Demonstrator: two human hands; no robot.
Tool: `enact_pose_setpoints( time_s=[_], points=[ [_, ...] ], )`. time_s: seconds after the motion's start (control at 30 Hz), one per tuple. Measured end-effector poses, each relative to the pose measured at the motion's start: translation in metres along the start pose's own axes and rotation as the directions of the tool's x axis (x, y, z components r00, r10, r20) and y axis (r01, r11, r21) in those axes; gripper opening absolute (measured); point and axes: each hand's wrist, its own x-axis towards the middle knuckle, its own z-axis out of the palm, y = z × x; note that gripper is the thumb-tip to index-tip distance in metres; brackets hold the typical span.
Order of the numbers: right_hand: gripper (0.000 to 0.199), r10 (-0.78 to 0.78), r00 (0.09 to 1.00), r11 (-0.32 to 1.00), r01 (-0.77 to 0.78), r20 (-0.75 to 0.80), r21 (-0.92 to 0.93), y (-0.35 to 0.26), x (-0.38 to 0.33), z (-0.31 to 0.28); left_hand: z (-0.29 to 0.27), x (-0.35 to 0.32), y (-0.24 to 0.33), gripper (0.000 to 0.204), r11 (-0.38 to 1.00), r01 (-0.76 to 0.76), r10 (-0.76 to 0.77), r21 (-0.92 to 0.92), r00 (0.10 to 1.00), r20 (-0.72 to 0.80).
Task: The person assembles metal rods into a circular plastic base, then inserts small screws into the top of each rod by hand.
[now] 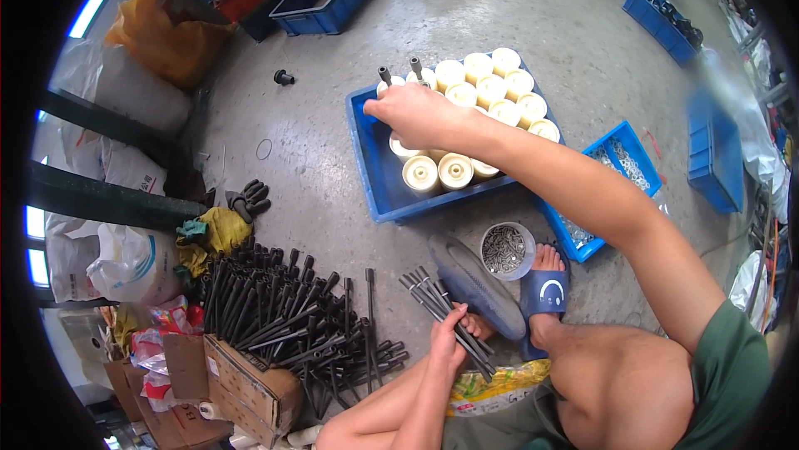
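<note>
My left hand (454, 335) is closed around a bundle of several dark rods (426, 298), held low before my knees. My right arm stretches over a blue crate (379, 192) of cream-coloured cylinders (455, 170). Above the crate's left side, my right hand (420, 114) has its fingers curled down; what they grip, if anything, is hidden beneath the hand. Just beyond it, a dark rod with a thick end (384, 75) and a second such rod (415, 65) stand up among the cylinders. The hand and forearm cover several cylinders.
A heap of black rods (275, 308) lies at left beside a cardboard box (250, 387). By my foot are a bucket of small metal pins (504, 250) and a blue tray (574, 238) with pale rings. An empty-looking blue crate (329, 13) sits at the back.
</note>
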Motion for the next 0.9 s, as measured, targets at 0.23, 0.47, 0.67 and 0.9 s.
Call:
enact_pose_setpoints(
  time_s=[0.23,0.47,0.67,0.9],
  points=[
    [0.016,0.12,0.968,0.982,-0.083,0.221,-0.168,-0.01,0.008,-0.025,0.003,-0.001,-0.002,0.013,1.0,-0.01,0.01,0.018,1.0,0.012],
    [0.037,0.234,0.934,0.968,-0.197,0.269,-0.157,-0.019,0.013,-0.033,-0.001,-0.002,0.0,0.015,1.0,-0.015,0.015,0.004,1.0,-0.011],
    [0.04,0.103,0.938,0.987,-0.055,0.331,-0.15,0.001,0.005,-0.019,0.009,-0.002,0.001,0.019,1.0,0.024,-0.024,0.003,0.999,-0.034],
    [0.058,0.274,0.942,0.922,-0.199,0.194,-0.333,-0.031,0.014,-0.036,0.002,-0.006,0.002,0.017,1.0,-0.01,0.01,0.009,0.999,-0.045]
  ],
)
